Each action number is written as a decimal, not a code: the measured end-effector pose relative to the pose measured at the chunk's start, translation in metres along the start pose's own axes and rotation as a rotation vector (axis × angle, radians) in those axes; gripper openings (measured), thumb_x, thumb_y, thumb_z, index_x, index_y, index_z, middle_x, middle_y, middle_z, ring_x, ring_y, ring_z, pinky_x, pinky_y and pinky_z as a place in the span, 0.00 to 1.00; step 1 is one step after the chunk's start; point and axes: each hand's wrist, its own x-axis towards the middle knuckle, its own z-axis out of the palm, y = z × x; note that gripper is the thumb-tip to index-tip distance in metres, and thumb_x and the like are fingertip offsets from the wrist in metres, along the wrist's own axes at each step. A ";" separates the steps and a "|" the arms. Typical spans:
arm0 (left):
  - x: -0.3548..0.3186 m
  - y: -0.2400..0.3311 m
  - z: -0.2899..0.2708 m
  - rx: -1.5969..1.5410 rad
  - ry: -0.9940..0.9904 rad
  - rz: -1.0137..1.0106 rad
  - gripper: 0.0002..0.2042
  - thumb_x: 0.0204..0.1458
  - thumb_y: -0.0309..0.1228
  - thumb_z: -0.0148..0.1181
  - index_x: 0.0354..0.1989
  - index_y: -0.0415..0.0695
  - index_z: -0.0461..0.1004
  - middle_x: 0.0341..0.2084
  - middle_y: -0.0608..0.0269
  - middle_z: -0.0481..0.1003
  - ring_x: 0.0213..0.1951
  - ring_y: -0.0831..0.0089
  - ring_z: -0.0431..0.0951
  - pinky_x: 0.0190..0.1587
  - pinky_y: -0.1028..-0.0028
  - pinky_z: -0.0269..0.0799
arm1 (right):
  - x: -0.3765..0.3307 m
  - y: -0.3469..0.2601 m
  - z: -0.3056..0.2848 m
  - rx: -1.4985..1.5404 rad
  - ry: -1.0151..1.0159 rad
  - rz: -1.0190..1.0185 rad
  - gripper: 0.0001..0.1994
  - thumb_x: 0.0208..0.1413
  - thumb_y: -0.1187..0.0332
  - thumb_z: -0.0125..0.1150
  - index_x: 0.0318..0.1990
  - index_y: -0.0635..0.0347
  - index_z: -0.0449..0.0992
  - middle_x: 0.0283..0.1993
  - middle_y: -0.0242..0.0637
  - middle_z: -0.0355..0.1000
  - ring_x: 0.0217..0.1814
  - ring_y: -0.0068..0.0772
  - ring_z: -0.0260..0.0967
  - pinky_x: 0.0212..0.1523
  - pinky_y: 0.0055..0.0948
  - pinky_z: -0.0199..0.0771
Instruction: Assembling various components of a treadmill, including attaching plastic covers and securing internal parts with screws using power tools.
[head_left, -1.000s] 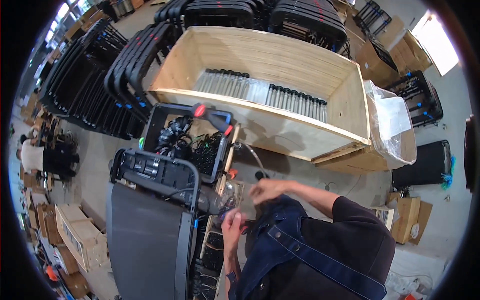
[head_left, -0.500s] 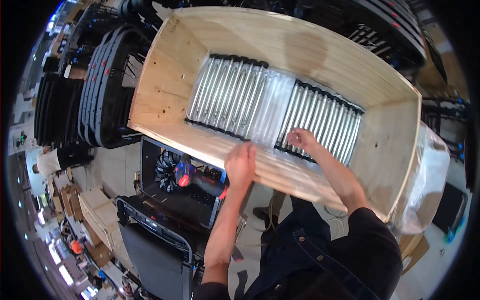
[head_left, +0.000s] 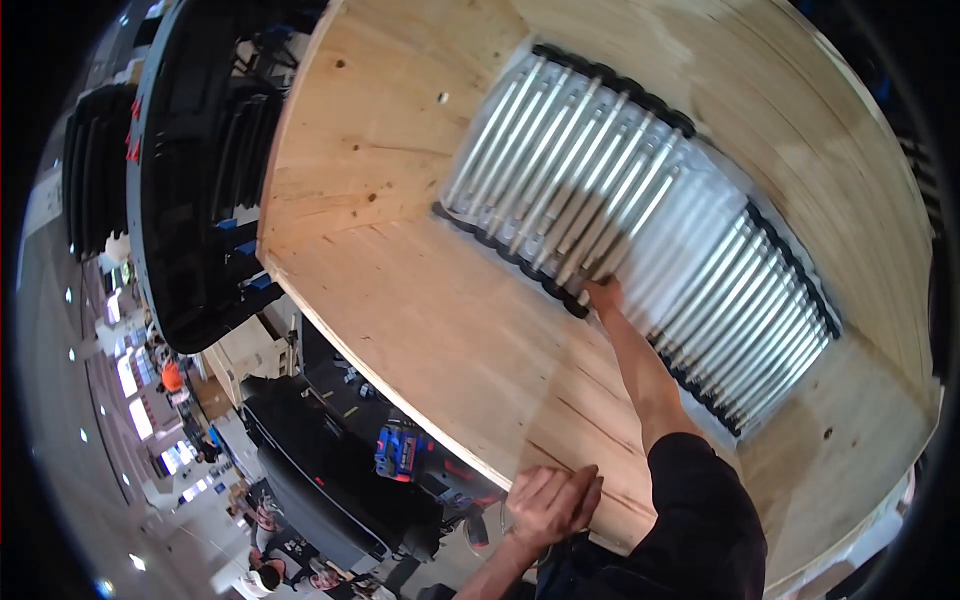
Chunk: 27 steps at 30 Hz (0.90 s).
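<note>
A deep wooden crate [head_left: 400, 330] holds two rows of shiny metal rods with black ends, lying on clear plastic wrap. My right hand [head_left: 604, 294] reaches down inside, fingers closed around the near end of the last rod in the left row [head_left: 575, 165]; its fingertips are partly hidden. The right row of rods [head_left: 755, 320] lies beyond my forearm. At the crate's near rim my left hand [head_left: 553, 503] is curled over the wood, fingers wrapped on the edge.
Left of the crate stand large black frames [head_left: 185, 180]. A blue and red power tool [head_left: 398, 452] sits beside black equipment [head_left: 310, 470] below the near wall. Clear plastic sheeting [head_left: 690, 235] lies between the rows. Several people are in the distance at lower left.
I have leaned closer over the crate. My right hand has moved from the right row to the near end of the left row. My left hand stays at the near rim.
</note>
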 end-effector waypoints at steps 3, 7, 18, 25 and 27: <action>0.015 0.008 0.005 -0.089 0.031 0.035 0.09 0.43 0.29 0.71 0.34 0.46 0.81 0.17 0.72 0.71 0.22 0.75 0.72 0.30 0.73 0.66 | 0.031 0.031 -0.049 0.118 0.088 0.028 0.25 0.41 0.57 0.72 0.46 0.61 0.78 0.40 0.44 0.81 0.44 0.48 0.79 0.45 0.40 0.78; 0.003 0.006 -0.007 -0.011 0.051 -0.019 0.07 0.44 0.29 0.70 0.32 0.48 0.81 0.18 0.72 0.72 0.22 0.73 0.72 0.30 0.72 0.66 | -0.081 -0.003 -0.086 0.811 -0.365 0.115 0.26 0.49 0.64 0.70 0.53 0.67 0.68 0.33 0.39 0.72 0.33 0.36 0.74 0.37 0.40 0.80; -0.036 0.009 -0.033 -0.287 0.187 0.026 0.26 0.51 0.36 0.65 0.60 0.46 0.69 0.51 0.52 0.71 0.53 0.54 0.71 0.55 0.58 0.68 | -0.434 -0.101 -0.335 0.036 -0.519 -0.268 0.25 0.45 0.74 0.66 0.53 0.71 0.69 0.32 0.36 0.73 0.31 0.27 0.73 0.34 0.27 0.74; -0.141 0.072 -0.182 0.162 0.292 0.710 0.23 0.48 0.33 0.64 0.54 0.45 0.71 0.48 0.52 0.75 0.56 0.55 0.73 0.59 0.59 0.70 | -0.681 -0.158 -0.355 -0.408 -0.780 -0.434 0.26 0.52 0.74 0.67 0.60 0.69 0.71 0.34 0.34 0.75 0.32 0.25 0.73 0.36 0.26 0.76; -0.188 0.066 -0.217 0.102 -0.085 0.563 0.21 0.47 0.40 0.67 0.46 0.43 0.71 0.34 0.57 0.76 0.45 0.59 0.80 0.44 0.62 0.77 | -0.702 -0.164 -0.332 -0.527 -0.875 -0.458 0.25 0.53 0.71 0.66 0.58 0.69 0.73 0.36 0.35 0.76 0.33 0.25 0.74 0.38 0.27 0.76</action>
